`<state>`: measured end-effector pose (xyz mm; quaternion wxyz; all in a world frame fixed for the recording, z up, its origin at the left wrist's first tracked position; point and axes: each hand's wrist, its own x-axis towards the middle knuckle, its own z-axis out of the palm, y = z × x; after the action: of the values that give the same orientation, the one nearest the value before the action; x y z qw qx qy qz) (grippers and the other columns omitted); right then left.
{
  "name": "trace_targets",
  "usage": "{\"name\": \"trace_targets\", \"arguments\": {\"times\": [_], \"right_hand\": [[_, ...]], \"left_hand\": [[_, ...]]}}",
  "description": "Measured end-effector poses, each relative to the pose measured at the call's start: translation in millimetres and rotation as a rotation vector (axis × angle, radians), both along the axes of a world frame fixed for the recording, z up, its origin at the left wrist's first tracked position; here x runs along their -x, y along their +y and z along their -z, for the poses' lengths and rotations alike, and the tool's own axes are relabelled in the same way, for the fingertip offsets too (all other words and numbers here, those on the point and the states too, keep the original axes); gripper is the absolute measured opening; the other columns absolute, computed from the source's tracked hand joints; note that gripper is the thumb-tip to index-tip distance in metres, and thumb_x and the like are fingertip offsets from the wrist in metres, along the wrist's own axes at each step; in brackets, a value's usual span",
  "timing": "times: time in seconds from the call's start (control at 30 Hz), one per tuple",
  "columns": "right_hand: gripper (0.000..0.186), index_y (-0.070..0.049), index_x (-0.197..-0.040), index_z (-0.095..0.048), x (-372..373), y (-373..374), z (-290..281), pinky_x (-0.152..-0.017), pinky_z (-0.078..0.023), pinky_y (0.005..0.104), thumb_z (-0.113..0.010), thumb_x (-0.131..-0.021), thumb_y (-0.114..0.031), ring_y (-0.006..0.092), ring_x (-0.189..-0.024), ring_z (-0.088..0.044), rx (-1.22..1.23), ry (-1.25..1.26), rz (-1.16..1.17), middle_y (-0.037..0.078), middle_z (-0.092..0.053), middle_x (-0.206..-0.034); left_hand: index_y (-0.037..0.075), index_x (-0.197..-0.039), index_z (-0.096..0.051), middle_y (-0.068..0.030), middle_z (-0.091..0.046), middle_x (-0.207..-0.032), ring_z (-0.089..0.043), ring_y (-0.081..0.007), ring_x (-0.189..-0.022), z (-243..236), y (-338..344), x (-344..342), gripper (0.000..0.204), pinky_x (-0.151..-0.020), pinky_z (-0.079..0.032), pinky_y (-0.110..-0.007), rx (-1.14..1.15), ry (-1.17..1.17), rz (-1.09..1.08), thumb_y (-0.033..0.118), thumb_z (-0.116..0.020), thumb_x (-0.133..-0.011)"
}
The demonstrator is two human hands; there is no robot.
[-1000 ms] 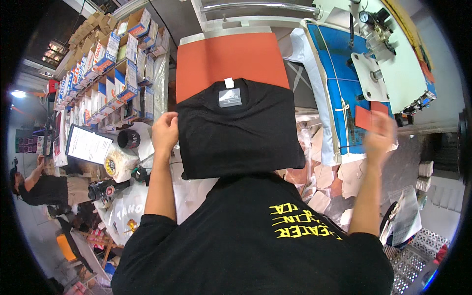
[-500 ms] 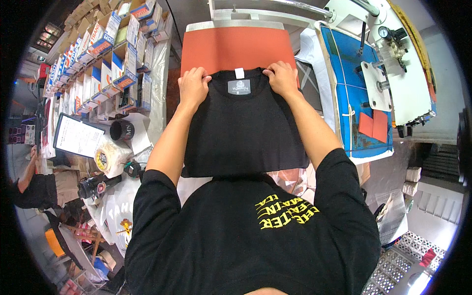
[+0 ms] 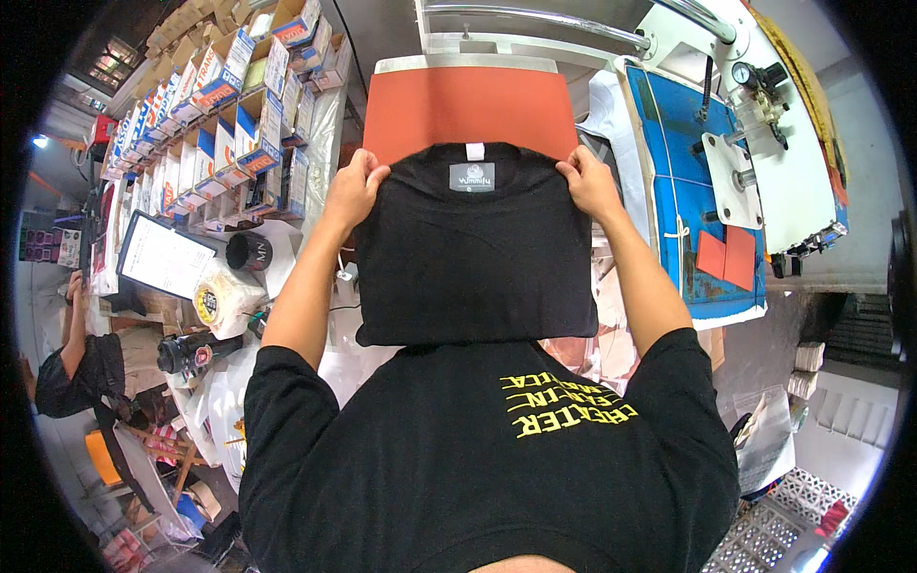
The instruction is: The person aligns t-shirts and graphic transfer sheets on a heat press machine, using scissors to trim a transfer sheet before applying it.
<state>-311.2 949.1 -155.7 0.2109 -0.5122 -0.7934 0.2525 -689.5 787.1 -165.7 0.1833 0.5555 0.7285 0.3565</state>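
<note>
A black T-shirt lies spread in front of me, its neckline at the far side and its body reaching back to my chest. Inside the collar shows a grey printed label with a small white tag above it. My left hand pinches the shirt at its left shoulder. At the right shoulder, my right hand grips the cloth the same way. Beyond the collar, the orange-red pad of a flat platen is bare. The shirt covers the platen's near part.
Rows of small cardboard boxes stand at the left, near a clipboard, a black mug and a tape roll. On the right is a blue board beside white machinery with a gauge. Another person is at far left.
Both hands have moved outward, from beside the collar to the shoulders, and slightly nearer to me. The collar has come a little nearer and its cloth is spread wider.
</note>
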Motion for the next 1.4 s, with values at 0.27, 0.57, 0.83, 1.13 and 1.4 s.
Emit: {"name": "trace_targets", "arguments": {"times": [0.27, 0.57, 0.83, 1.13, 1.4], "right_hand": [[0.018, 0.001, -0.093, -0.069, -63.3, -10.5, -36.5, -0.069, -0.051, 0.0330, -0.078, -0.079, -0.008, 0.0161, -0.076, -0.065, 0.608, 0.271, -0.237, 0.010, -0.071, -0.081], [0.011, 0.001, -0.089, -0.071, -97.3, -34.1, -61.9, -0.068, -0.050, 0.0311, -0.074, -0.080, -0.005, 0.0161, -0.072, -0.064, 0.386, -0.032, -0.063, 0.009, -0.071, -0.079], [0.015, 0.005, -0.091, -0.071, -123.5, -61.6, -120.5, -0.075, -0.050, 0.0288, -0.068, -0.079, -0.003, 0.0150, -0.078, -0.064, 0.228, -0.033, -0.082, 0.007, -0.070, -0.080], [0.023, 0.003, -0.103, -0.072, -68.9, 58.7, -210.6, -0.077, -0.050, 0.0288, -0.066, -0.087, -0.012, 0.0147, -0.081, -0.064, -0.195, -0.023, -0.087, 0.007, -0.071, -0.085], [0.030, -0.010, -0.106, -0.076, 31.4, 207.3, -122.6, -0.093, -0.053, 0.0407, -0.059, -0.086, -0.027, 0.0331, -0.103, -0.069, -0.179, -0.413, 0.236, 0.019, -0.071, -0.108]], "left_hand": [[-0.001, -0.097, -0.067, -0.0023, -0.069, -0.088, -0.061, -0.0084, -0.078, -39.5, -55.6, 44.7, 0.018, -0.071, -0.049, -0.026, 0.017, -0.698, 0.166, 0.011, -0.074, -0.086], [-0.003, -0.093, -0.067, -0.0069, -0.068, -0.081, -0.060, -0.0125, -0.075, -57.7, -91.9, 45.4, 0.015, -0.074, -0.049, -0.029, 0.278, -0.187, 0.154, 0.007, -0.072, -0.082], [0.002, -0.098, -0.065, 0.0032, -0.062, -0.087, -0.055, -0.0056, -0.079, -76.5, -137.5, 60.3, 0.011, -0.074, -0.043, -0.021, 0.000, -0.691, 0.087, 0.006, -0.068, -0.089], [-0.004, -0.105, -0.070, -0.0046, -0.071, -0.091, -0.064, -0.0100, -0.083, -164.5, -12.1, 93.2, 0.022, -0.077, -0.050, -0.025, -0.306, -0.100, -0.086, 0.012, -0.069, -0.090], [0.003, -0.096, -0.075, -0.0111, -0.074, -0.081, -0.072, -0.0194, -0.076, -79.9, 164.4, 160.3, 0.024, -0.071, -0.057, -0.033, 0.020, 0.171, -0.296, 0.023, -0.073, -0.083]]}}
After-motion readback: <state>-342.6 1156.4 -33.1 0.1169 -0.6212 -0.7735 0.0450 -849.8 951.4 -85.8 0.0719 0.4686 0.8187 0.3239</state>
